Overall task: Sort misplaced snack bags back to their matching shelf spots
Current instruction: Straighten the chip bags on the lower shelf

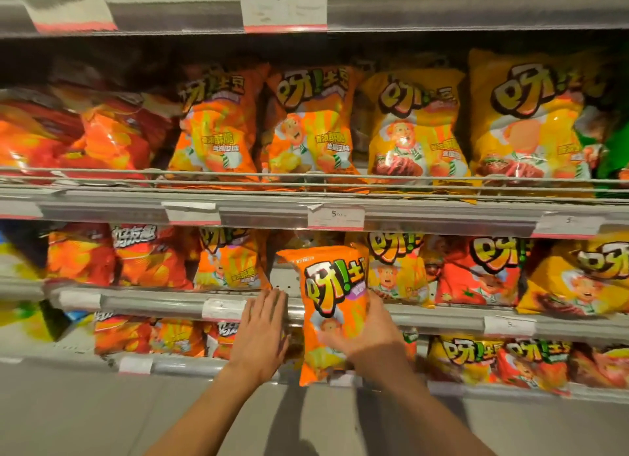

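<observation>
Right hand (366, 336) grips orange bag (332, 306) before the empty slot (284, 278); left hand (260, 336) flat, fingers straight, near the rail. Risk: one-handed grip lets bag tilt, snagging the rail.

L hand (260, 333) flat, R hand (366, 333) gripping.
</observation>
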The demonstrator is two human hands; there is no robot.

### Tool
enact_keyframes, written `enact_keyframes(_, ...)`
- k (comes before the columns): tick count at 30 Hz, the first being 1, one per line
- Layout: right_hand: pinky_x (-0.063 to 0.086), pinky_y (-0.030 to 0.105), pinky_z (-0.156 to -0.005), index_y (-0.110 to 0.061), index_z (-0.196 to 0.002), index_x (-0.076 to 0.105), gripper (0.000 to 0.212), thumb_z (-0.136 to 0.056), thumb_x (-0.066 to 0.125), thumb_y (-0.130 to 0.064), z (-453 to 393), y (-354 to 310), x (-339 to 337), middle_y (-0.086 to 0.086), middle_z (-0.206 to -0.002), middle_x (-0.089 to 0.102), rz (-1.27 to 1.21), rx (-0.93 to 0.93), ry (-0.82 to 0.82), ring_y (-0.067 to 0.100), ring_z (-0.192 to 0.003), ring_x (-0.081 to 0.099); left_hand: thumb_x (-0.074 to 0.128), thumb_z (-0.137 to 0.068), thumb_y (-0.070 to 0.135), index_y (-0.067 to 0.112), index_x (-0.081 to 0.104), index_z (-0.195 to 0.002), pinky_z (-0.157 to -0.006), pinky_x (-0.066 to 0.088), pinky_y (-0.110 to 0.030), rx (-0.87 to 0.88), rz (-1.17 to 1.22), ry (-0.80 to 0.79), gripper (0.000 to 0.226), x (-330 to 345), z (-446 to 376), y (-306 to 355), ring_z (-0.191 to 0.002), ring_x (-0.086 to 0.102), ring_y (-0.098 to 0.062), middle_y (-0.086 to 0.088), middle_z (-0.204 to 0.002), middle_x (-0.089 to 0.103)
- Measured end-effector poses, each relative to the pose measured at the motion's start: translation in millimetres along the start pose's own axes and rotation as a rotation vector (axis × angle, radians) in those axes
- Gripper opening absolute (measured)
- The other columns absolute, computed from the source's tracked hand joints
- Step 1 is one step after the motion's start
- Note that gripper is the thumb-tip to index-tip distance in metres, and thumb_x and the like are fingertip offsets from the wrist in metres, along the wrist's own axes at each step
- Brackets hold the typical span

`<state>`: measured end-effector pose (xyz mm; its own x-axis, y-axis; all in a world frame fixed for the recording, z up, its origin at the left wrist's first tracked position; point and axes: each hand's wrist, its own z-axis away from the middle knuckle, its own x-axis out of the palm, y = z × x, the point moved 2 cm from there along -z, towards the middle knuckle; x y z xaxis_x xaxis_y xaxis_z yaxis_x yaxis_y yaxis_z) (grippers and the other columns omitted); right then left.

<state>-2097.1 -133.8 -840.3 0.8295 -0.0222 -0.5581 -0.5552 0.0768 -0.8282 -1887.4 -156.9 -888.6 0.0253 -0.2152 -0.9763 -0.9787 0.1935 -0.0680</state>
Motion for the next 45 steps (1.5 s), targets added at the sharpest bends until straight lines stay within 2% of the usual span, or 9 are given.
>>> enact_keyframes(11, 0.039, 0.05, -0.111, -0.005, -0.146, 0.037, 0.114, -0.067, 0.074, -0.077, -95.9, -61.1, 48.5, 0.017, -0.149, 0.045, 0.127, 0.13, 0.258, 0.037, -0.137, 0.043, 0.085, -0.063, 0.045, 0.001, 0.06, -0.133, -0.102, 0.049, -0.051, 0.084, 0.035, 0.019, 0.087, 13.0, 0.1, -15.0, -0.128, 0.056, -0.036, -0.017, -0.137, 0.059)
enact_keyframes(15, 0.038, 0.047, -0.108, -0.006, -0.132, 0.048, 0.099, -0.068, 0.075, -0.076, -103.2, -58.4, 74.6, 0.014, -0.138, 0.051, 0.148, 0.148, 0.333, 0.034, -0.132, 0.046, 0.067, -0.081, 0.049, 0.006, 0.036, -0.151, -0.115, 0.034, -0.05, 0.065, 0.095, -0.019, 0.087, 19.2, -0.7, -18.6, -0.142, 0.039, -0.034, -0.014, -0.153, 0.043)
enact_keyframes(18, 0.038, 0.044, -0.107, -0.008, -0.128, 0.044, 0.095, -0.068, 0.076, -0.074, -103.2, -52.4, 86.1, 0.01, -0.134, 0.05, 0.126, 0.141, 0.326, 0.031, -0.13, 0.045, 0.041, -0.097, 0.049, 0.012, -0.005, -0.158, -0.124, 0.0, -0.047, 0.064, 0.106, -0.048, 0.085, 24.2, -3.3, -18.0, -0.153, 0.001, -0.031, -0.011, -0.166, 0.004)
enact_keyframes(20, 0.039, 0.044, -0.11, -0.006, -0.134, 0.041, 0.101, -0.068, 0.077, -0.074, -103.9, -49.1, 88.8, 0.011, -0.137, 0.048, 0.084, 0.145, 0.303, 0.031, -0.133, 0.043, 0.04, -0.098, 0.046, 0.013, -0.014, -0.156, -0.122, -0.01, -0.043, 0.038, 0.112, -0.075, 0.086, 24.3, -4.3, -16.5, -0.153, -0.008, -0.029, -0.01, -0.165, -0.008)
enact_keyframes(28, 0.047, 0.047, -0.103, -0.013, -0.131, 0.033, 0.101, -0.065, 0.072, -0.08, -101.8, -39.1, 87.4, 0.009, -0.132, 0.048, 0.049, 0.136, 0.19, 0.031, -0.126, 0.05, 0.069, -0.085, 0.039, 0.006, 0.05, -0.14, -0.112, 0.039, -0.049, -0.075, 0.173, 0.055, 0.067, 12.5, -6.8, -2.5, -0.134, 0.046, -0.035, -0.016, -0.141, 0.051)
enact_keyframes(33, 0.042, 0.048, -0.109, -0.009, -0.145, 0.027, 0.107, -0.073, 0.074, -0.072, -96.5, -29.9, 82.6, 0.015, -0.142, 0.045, 0.037, 0.06, 0.141, 0.034, -0.134, 0.044, 0.079, -0.075, 0.032, 0.003, 0.058, -0.13, -0.104, 0.046, -0.05, -0.147, 0.163, 0.107, 0.066, 11.7, -9.5, 6.5, -0.125, 0.052, -0.036, -0.017, -0.131, 0.056)
enact_keyframes(38, 0.021, 0.038, -0.123, -0.016, -0.163, -0.003, 0.111, -0.089, 0.068, -0.059, -77.4, -17.8, 68.2, 0.006, -0.169, 0.009, 0.032, -0.046, 0.057, 0.026, -0.156, 0.011, 0.076, -0.079, 0.033, 0.005, 0.053, -0.134, -0.106, 0.044, -0.05, -0.236, 0.163, 0.152, 0.066, 16.7, -10.6, 17.7, -0.128, 0.047, -0.036, -0.017, -0.135, 0.051)
enact_keyframes(42, 0.022, 0.039, -0.126, -0.025, -0.163, 0.001, 0.094, -0.096, 0.062, -0.049, -45.8, 1.8, 44.1, -0.001, -0.17, 0.009, -0.02, -0.161, -0.025, 0.02, -0.156, 0.013, 0.072, -0.083, 0.034, 0.008, 0.05, -0.134, -0.106, 0.042, -0.046, -0.335, 0.247, 0.175, 0.061, 17.1, -8.0, 41.2, -0.131, 0.043, -0.034, -0.015, -0.142, 0.042)
enact_keyframes(45, 0.028, 0.036, -0.123, -0.027, -0.162, 0.016, 0.083, -0.096, 0.065, -0.043, -23.3, 30.9, 20.7, -0.005, -0.165, 0.029, -0.065, -0.187, -0.058, 0.016, -0.152, 0.026, 0.071, -0.086, 0.033, 0.004, 0.052, -0.131, -0.106, 0.041, -0.047, -0.393, 0.384, 0.188, 0.057, 17.8, -4.9, 73.7, -0.132, 0.043, -0.037, -0.018, -0.141, 0.044)
